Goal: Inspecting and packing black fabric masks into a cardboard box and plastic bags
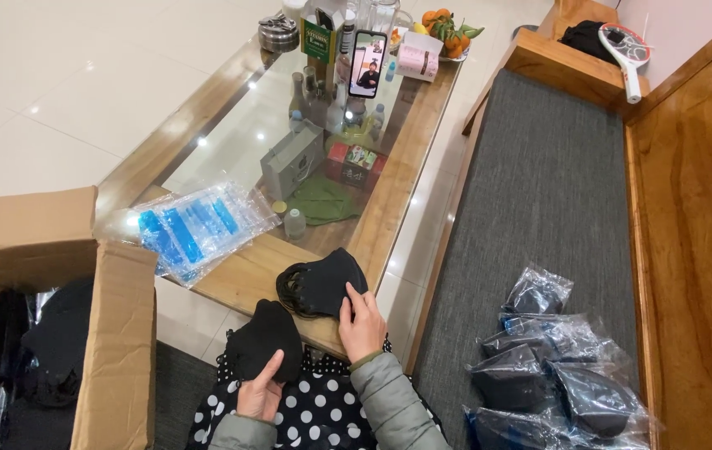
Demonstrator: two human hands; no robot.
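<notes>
- Bench w/ grey cushion (539,217) fills the right side, wood back rail along its far-right edge. Near right corner is taken by a pile of clear bags w/ black masks inside (556,367); rest of cushion, far end incl., is bare = the biggest open spot.
- Glass-top coffee table (231,125) runs from centre-near to far. Wood rim all round; its near edge sits just beyond the lap, so hands work right at the lip. Narrow floor gap between table and bench.
- Cardboard box (114,333) near left, flap up, dark items inside. Flap stands close beside the left arm, so little swing room that way.
- Stack of empty clear/blue bags (193,225) on table's near-left corner, partly over the rim.
- Far table clutter: phone (367,62) propped upright, bottles, tins, fruit. Well apart from the work.
- Black mask bundle (318,283) on table's near edge. Right hand (362,321) rests on its near-right side, fingers spread flat over it, pressing rather than pinching.
- Single black mask (266,337) over the polka-dot lap. Left hand (260,392) holds its near edge, thumb on top, fingers under.
- Step, as I judge it: sorting/counting masks off the bundle before bagging. Next move would want a clean pinch on one layer w/o dragging the bundle off the rim.
</notes>
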